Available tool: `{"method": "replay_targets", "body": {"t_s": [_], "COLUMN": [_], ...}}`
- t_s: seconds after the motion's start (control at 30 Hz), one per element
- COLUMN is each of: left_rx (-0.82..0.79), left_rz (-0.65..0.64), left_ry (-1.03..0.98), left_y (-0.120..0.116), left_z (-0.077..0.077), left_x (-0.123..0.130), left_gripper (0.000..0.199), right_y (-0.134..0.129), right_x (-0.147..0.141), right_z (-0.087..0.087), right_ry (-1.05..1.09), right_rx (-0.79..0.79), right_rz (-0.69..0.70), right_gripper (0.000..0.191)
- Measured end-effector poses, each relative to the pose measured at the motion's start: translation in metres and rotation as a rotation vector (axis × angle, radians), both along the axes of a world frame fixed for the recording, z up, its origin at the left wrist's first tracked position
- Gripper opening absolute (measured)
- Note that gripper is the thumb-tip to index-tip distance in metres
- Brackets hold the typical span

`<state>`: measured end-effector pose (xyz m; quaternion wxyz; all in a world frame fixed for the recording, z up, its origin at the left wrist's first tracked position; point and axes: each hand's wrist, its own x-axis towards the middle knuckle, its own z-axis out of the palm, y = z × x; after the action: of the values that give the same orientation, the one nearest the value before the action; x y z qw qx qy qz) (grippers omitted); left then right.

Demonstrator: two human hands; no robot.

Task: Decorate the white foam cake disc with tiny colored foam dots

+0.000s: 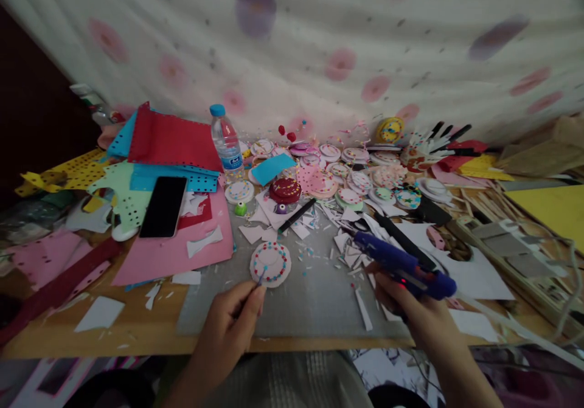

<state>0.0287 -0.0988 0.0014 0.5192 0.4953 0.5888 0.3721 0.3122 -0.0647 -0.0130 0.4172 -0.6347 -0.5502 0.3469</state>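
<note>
Grips a blue hot-glue gun [404, 265] in the right hand [404, 303]. Has, just beyond the left hand's [235, 317] fingertips, a pale round disc [275, 254]: red-and-blue bead ring [283, 274] apparently mostly laid, centre left largely bare. Pinches a thin tool [261, 278], tip over the disc.

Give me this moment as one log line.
left hand: pinching thin tool at decorated disc | right hand: holding blue glue gun, red light showing | disc: on grey mat

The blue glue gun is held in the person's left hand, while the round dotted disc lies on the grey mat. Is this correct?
Not quite: the head view shows the blue glue gun in the right hand. The round dotted disc does lie on the grey mat.
</note>
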Motion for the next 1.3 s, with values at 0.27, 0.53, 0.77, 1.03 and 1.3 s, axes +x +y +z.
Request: {"method": "replay_targets", "body": {"t_s": [0.27,0.53,0.77,1.03,1.3], "left_rx": [0.207,0.279,0.272,0.283,0.272], "left_rz": [-0.189,-0.22,-0.248,-0.245,-0.248], "left_ry": [0.195,0.279,0.267,0.27,0.276], "left_y": [0.007,0.007,0.008,0.01,0.01], "left_z": [0.015,0.023,0.021,0.023,0.019], "left_x": [0.006,0.007,0.007,0.007,0.007], "left_gripper": [0.037,0.037,0.037,0.036,0.036], "right_y": [-0.017,-0.014,-0.022,-0.016,-0.019], "right_x": [-0.041,-0.037,-0.041,-0.02,-0.02], "right_z": [0.02,-0.002,0.004,-0.023,-0.024], "right_ry": [-0.008,-0.04,-0.113,-0.277,-0.243], "right_rx": [0.08,0.092,0.122,0.22,0.312], "right_rz": [0.349,0.403,0.321,0.373,0.394], "right_gripper": [0.013,0.021,0.019,0.032,0.038]}}
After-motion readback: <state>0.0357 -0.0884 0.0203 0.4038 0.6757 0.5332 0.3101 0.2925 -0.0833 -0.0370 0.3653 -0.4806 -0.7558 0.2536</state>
